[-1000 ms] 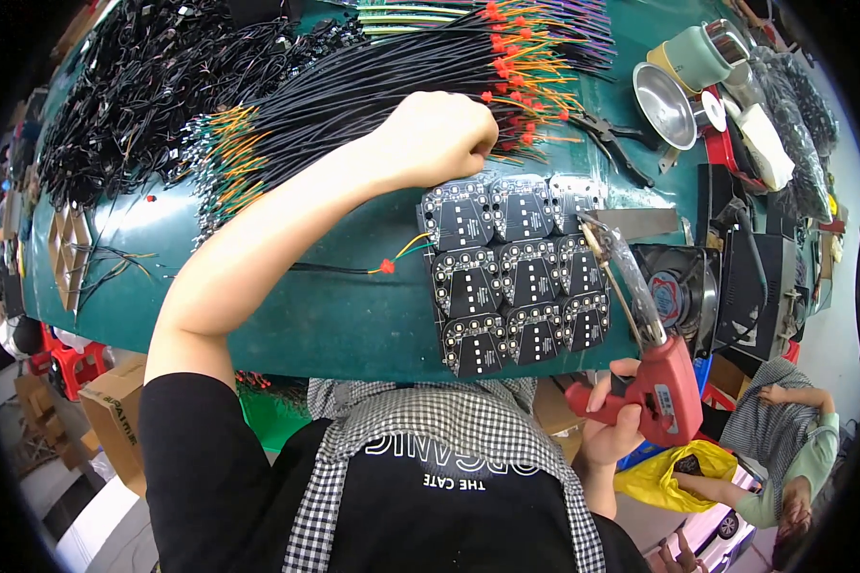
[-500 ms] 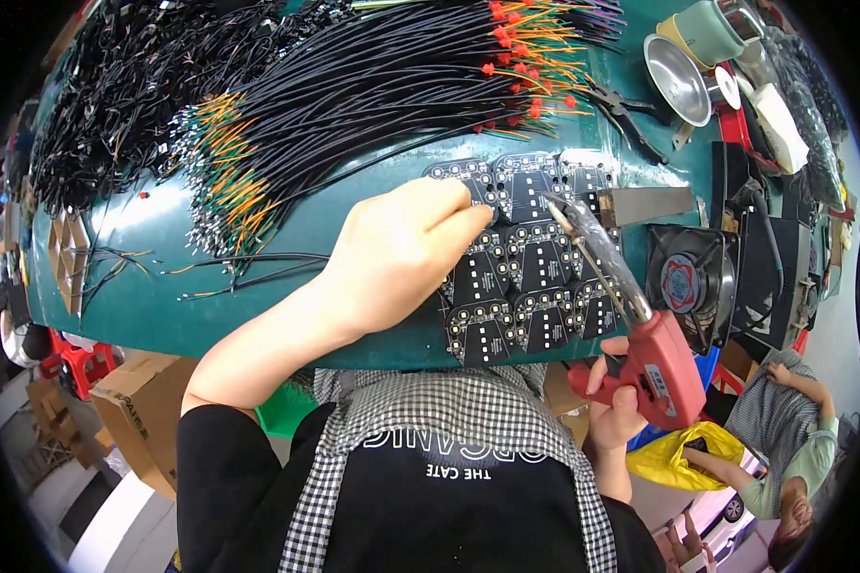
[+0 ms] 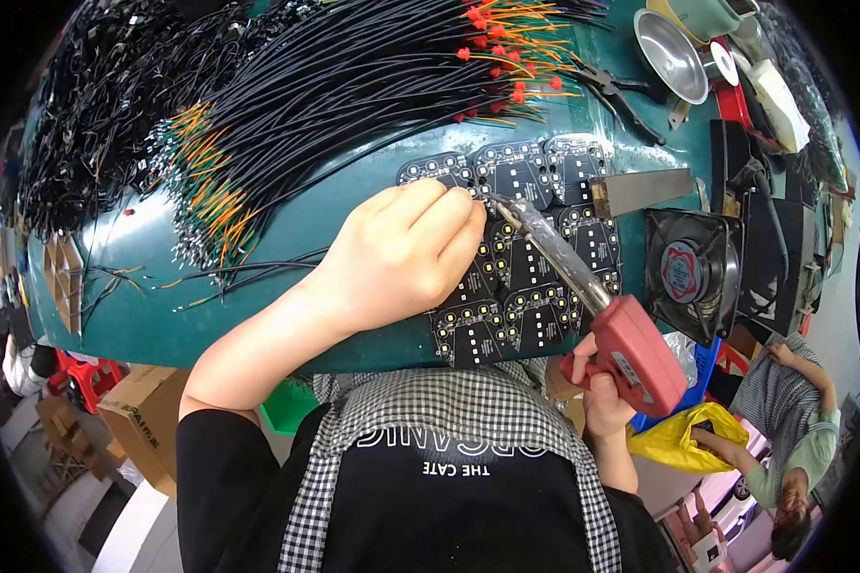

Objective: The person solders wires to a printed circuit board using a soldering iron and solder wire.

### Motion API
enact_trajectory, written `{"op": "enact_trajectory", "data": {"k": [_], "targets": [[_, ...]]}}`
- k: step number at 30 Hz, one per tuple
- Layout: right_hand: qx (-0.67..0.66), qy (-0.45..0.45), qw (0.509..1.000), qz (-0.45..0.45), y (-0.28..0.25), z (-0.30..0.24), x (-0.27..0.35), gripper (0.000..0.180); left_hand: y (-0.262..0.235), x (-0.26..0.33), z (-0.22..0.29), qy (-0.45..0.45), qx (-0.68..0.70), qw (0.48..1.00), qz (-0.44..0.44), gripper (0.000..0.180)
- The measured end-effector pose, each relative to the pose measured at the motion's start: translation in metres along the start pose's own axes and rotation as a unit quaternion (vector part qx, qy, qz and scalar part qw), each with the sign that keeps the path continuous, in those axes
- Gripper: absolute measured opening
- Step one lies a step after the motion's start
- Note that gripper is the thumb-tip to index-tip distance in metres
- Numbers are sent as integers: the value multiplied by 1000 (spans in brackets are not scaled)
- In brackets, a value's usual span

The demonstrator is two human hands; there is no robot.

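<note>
My left hand (image 3: 401, 258) rests on a panel of black circuit boards (image 3: 535, 181) lying on the green table (image 3: 287, 325). Its fingertips are pinched together at the upper left board, on a thin wire that they mostly hide. My right hand (image 3: 602, 406) grips a red soldering gun (image 3: 640, 349) near the table's front edge. The gun's long wrapped barrel (image 3: 545, 248) reaches up-left across the boards, with its tip right beside my left fingertips. Behind the boards lies a big bundle of black wires (image 3: 354, 86) with orange and red ends.
A small square fan (image 3: 683, 272) and a flat metal plate (image 3: 650, 189) sit right of the boards. A steel bowl (image 3: 669, 43) and pliers (image 3: 621, 95) lie at the back right. Another person (image 3: 793, 430) crouches at lower right by a yellow bag (image 3: 678, 439). Cardboard boxes (image 3: 134, 420) stand below the table.
My left hand left the wire bundle and came down onto the boards, fingers now at the upper left board. The soldering gun's tip swung left to meet them.
</note>
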State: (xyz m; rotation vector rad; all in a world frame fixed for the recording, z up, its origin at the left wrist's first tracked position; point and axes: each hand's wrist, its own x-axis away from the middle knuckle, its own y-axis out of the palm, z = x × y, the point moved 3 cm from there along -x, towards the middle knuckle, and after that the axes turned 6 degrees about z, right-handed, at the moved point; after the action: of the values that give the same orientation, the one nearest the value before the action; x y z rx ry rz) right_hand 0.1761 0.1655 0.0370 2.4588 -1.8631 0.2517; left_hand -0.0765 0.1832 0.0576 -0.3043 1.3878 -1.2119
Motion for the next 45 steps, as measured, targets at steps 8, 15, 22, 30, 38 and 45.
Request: {"op": "enact_trajectory", "data": {"k": [8,15,22,30,38,45], "targets": [[7,1,999,38,-6,7,4,60,1,1,2,8,-17,1000,1,27],[179,-57,982,26,-30,24,10,48,1,-1,3,7,-19,1000,1,26],[42,-41,998,12,-14,4,4,60,1,0,3,5,-26,1000,-11,26],[-30,-21,999,-5,-11,1,4,65,2,-2,5,-3,-14,1000,20,27],[-151,49,986,48,-8,5,6,72,5,2,8,28,-28,998,53,27],[13,-24,1000,5,-25,20,10,59,1,-3,12,37,-48,998,5,27]]}}
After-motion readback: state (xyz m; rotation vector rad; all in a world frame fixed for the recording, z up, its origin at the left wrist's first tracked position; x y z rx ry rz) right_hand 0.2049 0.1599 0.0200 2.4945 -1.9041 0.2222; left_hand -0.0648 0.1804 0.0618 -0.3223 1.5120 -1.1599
